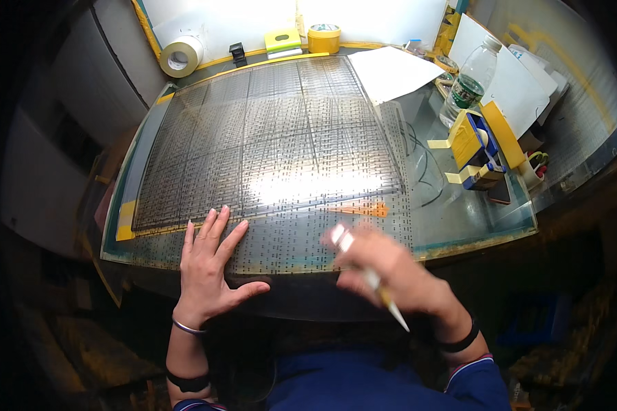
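My left hand [209,270] lies flat with its fingers spread, fingertips on the near edge of a large see-through sheet [267,144] printed with rows of small black marks. Part of another marked clear film [288,240] shows along the near side. Blurred by motion, my right hand [391,267] is closed around a slim, pointed, pen-like tool [389,301], white with a yellowish band. Its pointed end faces back toward me; its exact kind cannot be made out. White wrapping shows at the fingertips. Just beyond that hand lies an orange strip [360,209].
A glass-topped table [459,226] carries everything. Along the back stand a tape roll [182,56], a yellow round tub [323,39] and a white paper [394,72]. At the right are a plastic bottle [469,82] and a blue-and-yellow tape dispenser [476,151].
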A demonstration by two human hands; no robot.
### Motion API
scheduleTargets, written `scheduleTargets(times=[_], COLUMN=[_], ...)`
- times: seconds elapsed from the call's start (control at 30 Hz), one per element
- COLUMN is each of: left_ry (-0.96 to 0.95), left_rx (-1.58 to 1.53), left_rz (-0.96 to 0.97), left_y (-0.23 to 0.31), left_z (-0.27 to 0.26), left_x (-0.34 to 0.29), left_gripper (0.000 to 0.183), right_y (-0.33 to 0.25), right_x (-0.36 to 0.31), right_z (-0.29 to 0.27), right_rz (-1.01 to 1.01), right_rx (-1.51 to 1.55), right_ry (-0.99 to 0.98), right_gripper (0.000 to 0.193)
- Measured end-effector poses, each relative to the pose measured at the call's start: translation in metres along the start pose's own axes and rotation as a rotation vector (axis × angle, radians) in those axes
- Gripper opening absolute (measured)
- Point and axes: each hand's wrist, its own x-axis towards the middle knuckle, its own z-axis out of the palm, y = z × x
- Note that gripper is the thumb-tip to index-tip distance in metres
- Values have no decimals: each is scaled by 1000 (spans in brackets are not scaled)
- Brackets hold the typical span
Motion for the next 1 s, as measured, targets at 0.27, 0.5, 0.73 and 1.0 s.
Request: scheduleTargets(times=[0.27, 0.5, 0.73, 1.0], left_ry=[-1, 7, 16, 18], left_rx=[-4, -2, 2, 2], left_rz=[6, 10, 10, -2], left_y=[1, 1, -1, -1], left_z=[2, 5, 4, 4], left_x=[2, 2, 0, 0], left_gripper=[99, 100, 101, 100], right_y=[-35, 4, -31, -38], right_x=[-17, -13, -8, -10], right_z=[-7, -15, 8, -13], right_rz=[195, 316, -8, 255], right_rx=[706, -34, 421, 605], right_ry=[-228, 309, -457, -141], right_gripper=[17, 12, 23, 17])
